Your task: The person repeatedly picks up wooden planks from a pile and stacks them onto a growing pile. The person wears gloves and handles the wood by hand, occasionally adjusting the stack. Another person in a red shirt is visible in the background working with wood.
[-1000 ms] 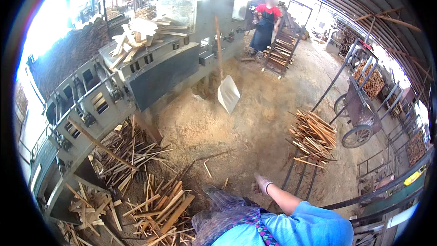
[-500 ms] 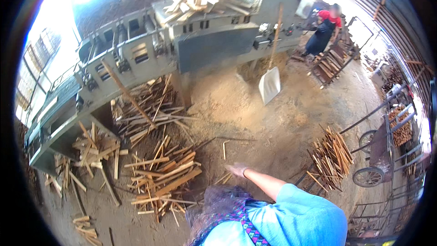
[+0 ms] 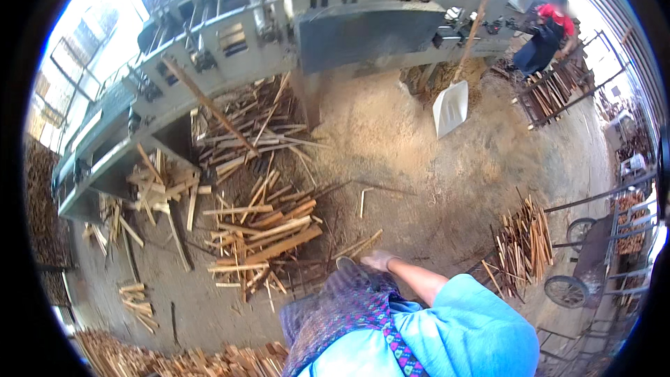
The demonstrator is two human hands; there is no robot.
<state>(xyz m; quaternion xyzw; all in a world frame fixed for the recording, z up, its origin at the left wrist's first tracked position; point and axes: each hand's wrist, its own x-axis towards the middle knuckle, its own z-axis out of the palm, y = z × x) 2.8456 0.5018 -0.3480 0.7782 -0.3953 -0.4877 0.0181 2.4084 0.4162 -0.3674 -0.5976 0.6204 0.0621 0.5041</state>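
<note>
My right hand (image 3: pixel 379 260), in a pale glove, reaches low in front of me beside the tip of my shoe (image 3: pixel 345 263). Its fingers look loosely stretched, and nothing shows in them. Just beyond lie a few thin wood sticks (image 3: pixel 363 244), apart from or barely touching the fingertips; I cannot tell which. To the left is a loose pile of wood strips (image 3: pixel 269 241), criss-crossed on the ground. A bent pale stick (image 3: pixel 362 202) lies farther ahead. My left hand is out of sight, and a dark patterned apron (image 3: pixel 335 307) covers my front.
A grey machine (image 3: pixel 363 38) spans the far side, with a white shovel (image 3: pixel 451 108) leaning on it above sawdust. At right stand a stick bundle (image 3: pixel 523 241) and a wheeled cart (image 3: pixel 583 265). A person in red (image 3: pixel 548 35) stands far right beside a wood rack (image 3: pixel 558 91).
The view has tilted down and shifted left, bringing stacked wood into the lower left. My right hand has lowered toward the ground, close to my shoe and the thin sticks.
</note>
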